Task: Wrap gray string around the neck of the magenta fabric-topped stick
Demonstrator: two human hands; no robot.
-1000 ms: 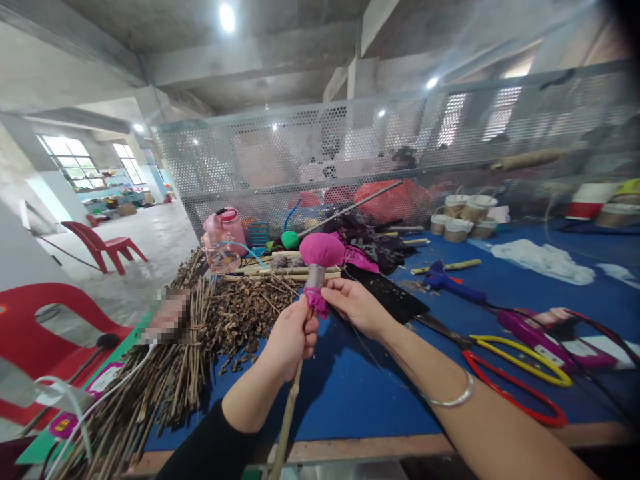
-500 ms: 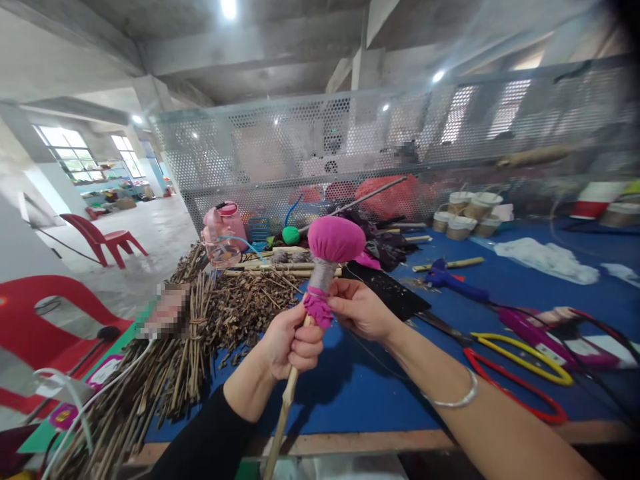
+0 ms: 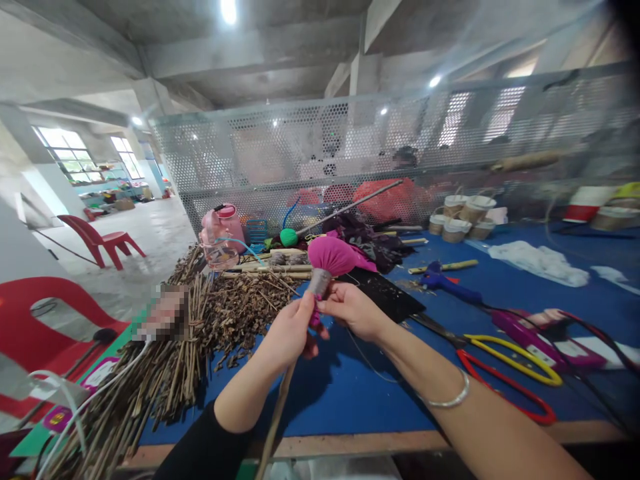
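Observation:
A pink cloth-covered ball tops a wooden stick, tilted away from me. Grey thread is wound around the neck beneath the ball, and gathered pink cloth shows below it. My left hand is closed around the stick and this cloth, its thumb along the neck and some fingertips loose behind. Beside the neck, my right hand is closed in a pinch at the thread and cloth edge. A thin loose strand hangs below it; its hold between the fingertips is partly hidden.
Bundled dry stalks and a dried plant heap lie left. Scissors and a blue-handled tool lie right on the blue tabletop. Behind are a green ball, a pink jug and a perforated metal screen.
The pink ball has dropped lower and tipped away from me. My left hand has moved up onto the gathered cloth, with its lower fingers loosened. My right hand stays by the neck.

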